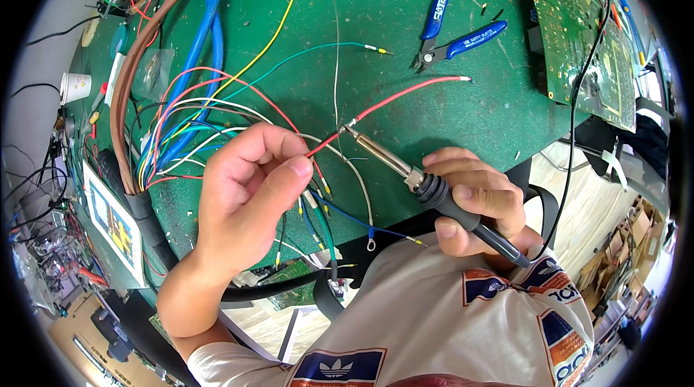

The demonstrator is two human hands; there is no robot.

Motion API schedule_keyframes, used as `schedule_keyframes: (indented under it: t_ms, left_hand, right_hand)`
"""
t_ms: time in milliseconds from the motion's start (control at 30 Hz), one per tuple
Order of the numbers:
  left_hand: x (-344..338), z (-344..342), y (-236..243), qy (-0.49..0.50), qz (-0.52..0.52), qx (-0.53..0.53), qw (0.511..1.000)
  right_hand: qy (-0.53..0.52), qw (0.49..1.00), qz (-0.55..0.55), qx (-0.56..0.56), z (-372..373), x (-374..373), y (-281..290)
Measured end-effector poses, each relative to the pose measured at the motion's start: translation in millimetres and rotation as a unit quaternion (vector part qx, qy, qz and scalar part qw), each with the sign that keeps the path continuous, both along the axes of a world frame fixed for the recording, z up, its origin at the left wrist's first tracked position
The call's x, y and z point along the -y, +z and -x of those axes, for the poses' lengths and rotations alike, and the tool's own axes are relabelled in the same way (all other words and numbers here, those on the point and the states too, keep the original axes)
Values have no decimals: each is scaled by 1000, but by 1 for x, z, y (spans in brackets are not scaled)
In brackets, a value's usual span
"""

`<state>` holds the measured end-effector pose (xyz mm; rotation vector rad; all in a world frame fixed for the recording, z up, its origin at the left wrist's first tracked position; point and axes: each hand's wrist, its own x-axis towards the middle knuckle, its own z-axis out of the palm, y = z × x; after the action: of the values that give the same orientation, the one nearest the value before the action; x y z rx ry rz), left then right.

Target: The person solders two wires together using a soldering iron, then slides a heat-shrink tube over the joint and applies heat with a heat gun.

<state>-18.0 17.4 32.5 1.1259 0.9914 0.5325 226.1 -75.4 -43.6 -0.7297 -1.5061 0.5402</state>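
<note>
Between the thumb and index finger of my left hand (249, 192) is a red wire (323, 143). My right hand (473, 203) grips a black-handled soldering iron (383, 156), whose metal tip meets a small joint (347, 127) where this wire meets another red length (405, 91) running up to the right. A thin grey strand (335, 69) runs down to the joint from the top; whether it is attached is too small to tell. Yellow, green, white, blue and red wires (260, 54) fan out from a thick cable bundle (152, 228) around my left hand.
On the green work surface (390, 11), blue-handled cutters (441, 33) lie open at the upper right. A circuit board (571, 47) and black cord (575, 119) border the right. Thick brown cables (137, 62), a white cup (74, 88) and a framed panel (108, 221) are at left.
</note>
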Motion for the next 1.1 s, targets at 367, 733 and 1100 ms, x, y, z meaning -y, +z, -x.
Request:
schedule_keyframes:
  t_ms: [367, 733, 1100]
  left_hand:
    - [0, 0, -1, -4, -5, 0, 1000]
    - [1, -7, 4, 2, -22, -51, 998]
    - [2, -7, 5, 1, -22, -49, 999]
  right_hand:
    - [0, 1000, 2, -15, -1, 1, -3]
    - [-6, 1000, 4, -18, -1, 2, -2]
    - [-9, 1000, 5, -16, -3, 2, -2]
